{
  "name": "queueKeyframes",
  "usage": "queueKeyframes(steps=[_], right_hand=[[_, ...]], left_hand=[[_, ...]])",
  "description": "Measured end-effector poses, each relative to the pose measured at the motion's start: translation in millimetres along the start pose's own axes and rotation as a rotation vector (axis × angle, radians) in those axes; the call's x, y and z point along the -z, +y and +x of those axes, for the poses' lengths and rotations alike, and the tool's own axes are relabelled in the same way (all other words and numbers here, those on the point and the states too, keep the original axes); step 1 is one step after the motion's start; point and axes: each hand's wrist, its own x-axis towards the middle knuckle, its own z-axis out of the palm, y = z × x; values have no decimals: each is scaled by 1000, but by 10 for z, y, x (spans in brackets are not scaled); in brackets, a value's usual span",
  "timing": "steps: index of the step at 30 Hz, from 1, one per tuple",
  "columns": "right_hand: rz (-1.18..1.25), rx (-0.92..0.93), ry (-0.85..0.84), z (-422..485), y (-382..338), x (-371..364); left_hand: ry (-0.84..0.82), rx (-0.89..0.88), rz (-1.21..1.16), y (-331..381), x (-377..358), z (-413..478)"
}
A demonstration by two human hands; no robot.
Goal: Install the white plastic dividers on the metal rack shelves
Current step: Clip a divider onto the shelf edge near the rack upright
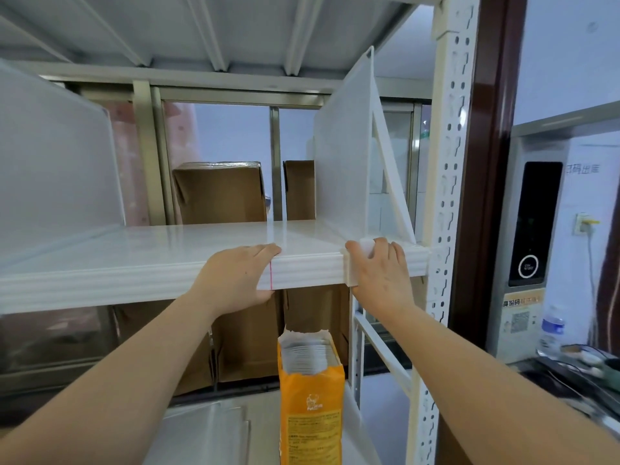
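Note:
A white metal rack shelf runs across the middle of the view. On its right part a translucent white divider stands upright, its front clip hooked over the shelf's front edge. My right hand grips that clip and the shelf edge, fingers curled over the top. To the left, my left hand holds the shelf's front edge beside a thin red mark. A second divider stands at the far left of the same shelf.
An orange open bag holding several white pieces stands on the lower shelf below my hands. Brown cardboard boxes sit behind the rack. The perforated white rack post rises at the right, with a water bottle and cables beyond it.

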Motion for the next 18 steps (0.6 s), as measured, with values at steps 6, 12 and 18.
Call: queueKeyframes(steps=[6, 12, 18], right_hand=[[5, 12, 42, -19, 39, -64], [42, 68, -50, 19, 128, 23], [87, 50, -44, 8, 92, 44]], left_hand=[[-8, 18, 51, 26, -6, -4], [-44, 17, 110, 34, -6, 34], [-55, 4, 175, 28, -18, 58]])
